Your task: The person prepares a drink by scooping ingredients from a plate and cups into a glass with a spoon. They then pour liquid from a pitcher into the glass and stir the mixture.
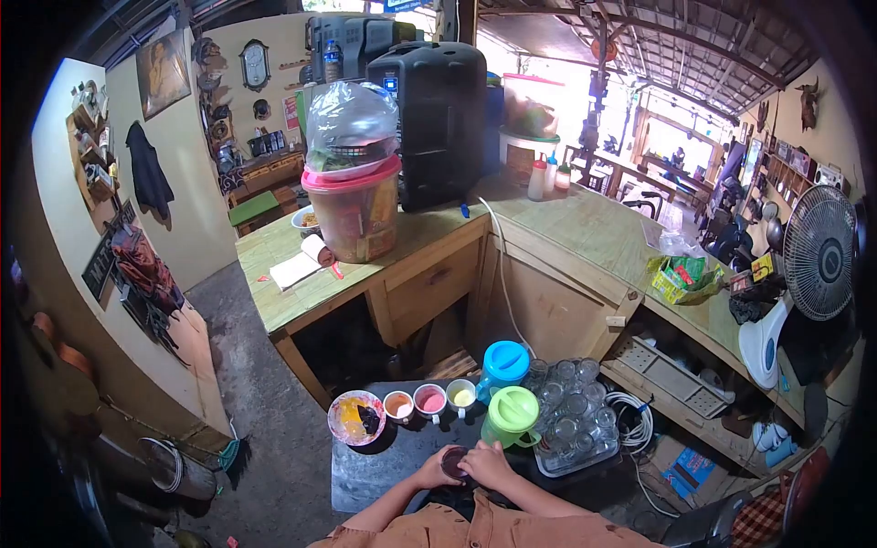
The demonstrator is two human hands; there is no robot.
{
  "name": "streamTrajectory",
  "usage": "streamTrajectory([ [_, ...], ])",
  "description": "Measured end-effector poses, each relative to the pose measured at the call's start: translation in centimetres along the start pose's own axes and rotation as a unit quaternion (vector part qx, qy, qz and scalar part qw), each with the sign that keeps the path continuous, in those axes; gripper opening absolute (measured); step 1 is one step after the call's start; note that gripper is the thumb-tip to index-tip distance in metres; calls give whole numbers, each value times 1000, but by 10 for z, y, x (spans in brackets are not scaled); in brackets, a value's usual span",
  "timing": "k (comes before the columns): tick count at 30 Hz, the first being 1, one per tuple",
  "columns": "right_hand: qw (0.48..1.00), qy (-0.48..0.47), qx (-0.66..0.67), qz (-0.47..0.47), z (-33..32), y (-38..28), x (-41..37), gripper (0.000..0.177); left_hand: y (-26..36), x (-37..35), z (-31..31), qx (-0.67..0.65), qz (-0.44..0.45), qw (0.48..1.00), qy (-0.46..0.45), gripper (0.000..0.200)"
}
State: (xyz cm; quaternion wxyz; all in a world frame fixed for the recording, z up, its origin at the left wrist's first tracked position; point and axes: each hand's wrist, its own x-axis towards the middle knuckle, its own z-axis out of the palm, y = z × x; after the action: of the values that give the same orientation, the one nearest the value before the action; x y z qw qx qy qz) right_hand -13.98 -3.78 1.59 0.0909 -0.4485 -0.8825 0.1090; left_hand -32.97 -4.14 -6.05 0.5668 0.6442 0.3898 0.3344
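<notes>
Both my hands meet low in the head view over a dark countertop [384, 466]. My left hand [434, 471] and my right hand [489, 462] together grip a small dark round container [454, 461], fingers curled on its rim. Just beyond it stands a green-lidded jug [512, 417], with a blue-lidded jug [502, 367] behind. Three small cups [430, 400] holding orange, pink and yellow contents line up left of the jugs, next to a bowl [355, 417] with yellow and dark contents.
A tray of several upturned glasses [571, 411] sits right of the jugs. A wooden L-shaped counter [566, 228] carries a lidded bucket [354, 215], a black speaker [440, 119] and bottles. A white fan [813, 265] stands far right; coiled cable [630, 420] lies below.
</notes>
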Motion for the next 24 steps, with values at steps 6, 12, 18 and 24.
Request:
streamTrajectory([
  [6,996,68,56,0,-13,-5,3,22,3,1,0,23,36,999,2,88],
  [12,999,-10,32,7,-11,-11,2,23,1,-1,1,11,3,1000,6,88],
  [18,998,-34,-29,33,-6,-8,3,25,4,0,1,39,26,999,5,90],
  [24,998,26,22,50,-17,-8,11,26,-1,0,6,-6,29,999,22,90],
])
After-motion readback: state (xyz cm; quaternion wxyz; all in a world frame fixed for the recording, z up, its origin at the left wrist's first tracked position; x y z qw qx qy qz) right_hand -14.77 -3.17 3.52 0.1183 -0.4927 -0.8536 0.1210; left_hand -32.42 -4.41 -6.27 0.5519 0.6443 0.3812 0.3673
